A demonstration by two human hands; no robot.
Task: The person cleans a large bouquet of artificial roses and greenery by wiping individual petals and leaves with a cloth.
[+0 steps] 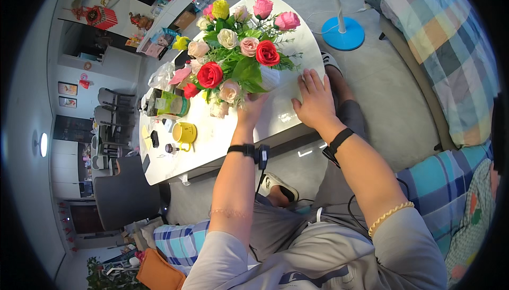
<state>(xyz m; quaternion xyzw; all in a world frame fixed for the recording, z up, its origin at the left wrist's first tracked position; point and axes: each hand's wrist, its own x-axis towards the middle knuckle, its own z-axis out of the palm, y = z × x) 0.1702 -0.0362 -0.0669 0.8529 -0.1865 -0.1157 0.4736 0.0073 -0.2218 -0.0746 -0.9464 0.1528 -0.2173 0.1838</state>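
A bouquet of artificial roses (234,57) in red, pink, cream and yellow stands in a white textured vase (270,77) on the glossy white table (218,151). My left hand (252,109) reaches in at the near side of the flowers, close to the vase; leaves and blooms cover its fingertips, so its hold cannot be made out. Flat on the tabletop, to the right of the vase, lies my right hand (314,99) with fingers apart and nothing in it. A yellow mug (184,133) stands left of my left forearm.
Near the mug are a small dark bottle (171,148), a black object (154,139) and a green-labelled container (169,104). A clear plastic bag (162,76) lies farther back. A stand with a blue round base (342,33) is on the floor, near a checked-cloth-covered seat (445,51).
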